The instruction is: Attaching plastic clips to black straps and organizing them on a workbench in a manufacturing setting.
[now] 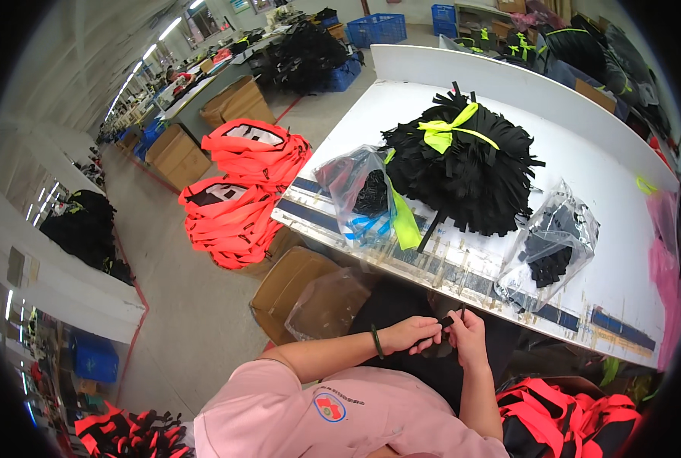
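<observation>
My left hand (413, 333) and my right hand (466, 336) meet just below the near edge of the white table (585, 153). Both pinch a short black strap piece (447, 321) between the fingers. A dark band sits on my left wrist. On the table ahead lies a big bundle of black strap pieces (466, 164) tied with a neon yellow ribbon (441, 133). A clear plastic bag (359, 195) with dark parts lies to its left. Another clear bag of black pieces (548, 248) lies to the right.
Stacks of orange vests (241, 191) rest on cardboard boxes (287, 286) left of the table. More orange and black items (577, 416) lie at my lower right. Pink plastic (665, 259) hangs at the table's right end. Blue crates (377, 29) stand far back.
</observation>
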`<state>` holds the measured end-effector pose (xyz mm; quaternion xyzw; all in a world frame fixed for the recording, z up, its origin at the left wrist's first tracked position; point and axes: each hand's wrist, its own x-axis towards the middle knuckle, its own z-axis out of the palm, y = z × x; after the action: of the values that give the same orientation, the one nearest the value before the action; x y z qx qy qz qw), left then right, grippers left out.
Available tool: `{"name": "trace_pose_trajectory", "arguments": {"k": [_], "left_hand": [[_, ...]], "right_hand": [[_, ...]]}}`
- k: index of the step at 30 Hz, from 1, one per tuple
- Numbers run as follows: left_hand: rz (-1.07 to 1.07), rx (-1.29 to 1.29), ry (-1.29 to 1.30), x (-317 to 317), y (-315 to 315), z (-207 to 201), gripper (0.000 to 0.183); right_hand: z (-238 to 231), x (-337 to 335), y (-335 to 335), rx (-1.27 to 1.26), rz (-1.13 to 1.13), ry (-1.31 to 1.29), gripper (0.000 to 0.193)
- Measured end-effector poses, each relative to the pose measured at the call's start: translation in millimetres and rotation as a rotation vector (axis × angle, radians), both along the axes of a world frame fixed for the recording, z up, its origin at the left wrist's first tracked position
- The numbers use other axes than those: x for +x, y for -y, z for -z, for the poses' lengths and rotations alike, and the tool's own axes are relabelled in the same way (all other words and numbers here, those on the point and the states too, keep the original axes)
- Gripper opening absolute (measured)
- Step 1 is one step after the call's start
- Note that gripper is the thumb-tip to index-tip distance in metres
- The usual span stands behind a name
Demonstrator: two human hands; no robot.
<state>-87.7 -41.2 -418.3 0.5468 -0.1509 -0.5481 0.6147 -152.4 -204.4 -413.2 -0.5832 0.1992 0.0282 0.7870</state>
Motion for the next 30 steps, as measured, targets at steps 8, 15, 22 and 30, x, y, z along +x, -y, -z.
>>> {"name": "trace_pose_trajectory", "arguments": {"k": [8,15,22,30], "left_hand": [[0.023,-0.008,0.034,1.7,-0.5,-0.5,0.031],[-0.007,0.034,0.043,-2.3,-3.8,1.9,0.031],[0.057,0.031,0.002,-9.3,-5.8,-1.6,0.033],[-0.089,-0.010,-0.263,12.4,-8.6,-4.6,0.068]], "right_hand": [[1.7,-0.5,-0.3,-0.025,0.048,0.029,0.017],[2.8,-0.2,-3.1,-0.099,0.020,0.032,0.018],[-0.9,-14.1,-5.5,-0.061,0.060,-0.024,0.017],[-12.3,12.7,7.0,-0.070,0.099,-0.032,0.019]]}}
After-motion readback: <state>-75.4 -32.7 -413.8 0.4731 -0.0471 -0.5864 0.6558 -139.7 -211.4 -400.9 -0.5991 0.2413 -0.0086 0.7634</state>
